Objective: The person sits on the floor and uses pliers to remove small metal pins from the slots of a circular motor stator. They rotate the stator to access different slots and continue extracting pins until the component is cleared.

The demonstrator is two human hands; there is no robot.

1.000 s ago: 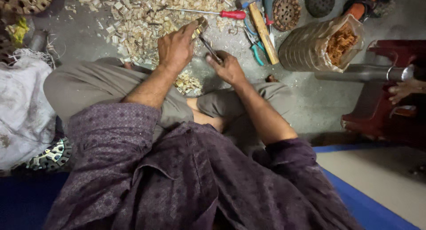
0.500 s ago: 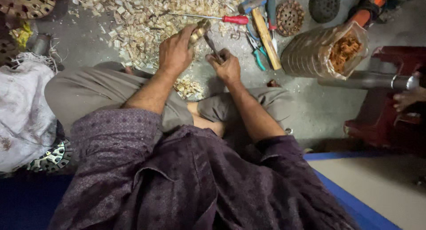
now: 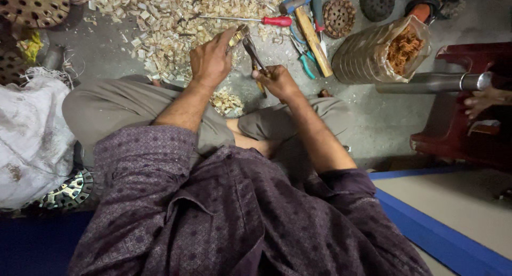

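Left hand (image 3: 212, 60) fingers pinch small piece (image 3: 238, 36) against pliers (image 3: 254, 55).

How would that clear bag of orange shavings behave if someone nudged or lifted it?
The clear bag lies on its side with its mouth open, so a push would probably spill some orange shavings. Its thin wrinkled plastic looks floppy and would likely sag when lifted. Its rounded body might roll a little on the concrete floor.

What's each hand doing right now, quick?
Left hand: closed around a small yellowish piece.
Right hand: closed on the handles of pliers, whose tips meet that piece.
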